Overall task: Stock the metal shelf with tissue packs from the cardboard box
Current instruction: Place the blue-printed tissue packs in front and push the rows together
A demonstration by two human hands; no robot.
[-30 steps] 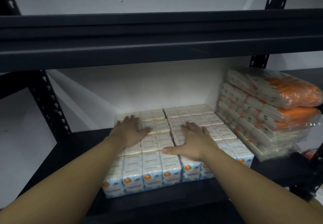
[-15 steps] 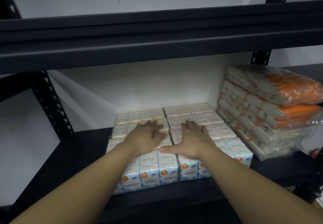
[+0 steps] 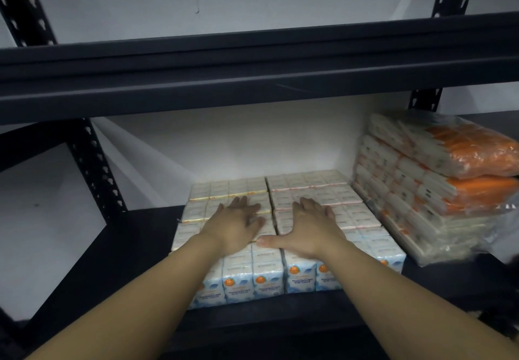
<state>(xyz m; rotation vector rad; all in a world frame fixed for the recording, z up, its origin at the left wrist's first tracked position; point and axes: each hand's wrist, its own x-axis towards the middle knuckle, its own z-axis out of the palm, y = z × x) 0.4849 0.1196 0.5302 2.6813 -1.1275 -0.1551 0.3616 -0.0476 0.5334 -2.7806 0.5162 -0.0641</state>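
Two blocks of white-and-blue mini tissue packs [image 3: 254,277] lie side by side on the dark metal shelf [image 3: 112,261], pressed close together. My left hand [image 3: 238,223] rests flat on top of the left block, fingers spread. My right hand [image 3: 307,229] lies flat on the right block, its thumb reaching across the seam between the blocks. Neither hand grips anything. The cardboard box is out of view.
A stack of orange-and-white tissue bundles in clear plastic [image 3: 438,180] fills the shelf's right side. The upper shelf beam [image 3: 252,79] hangs low overhead. Perforated uprights [image 3: 92,169] stand at the left. Bare shelf surface lies left of the packs.
The left block of packs has slid right against the right block. My left hand moved right with it, toward my right hand, which stayed in place.
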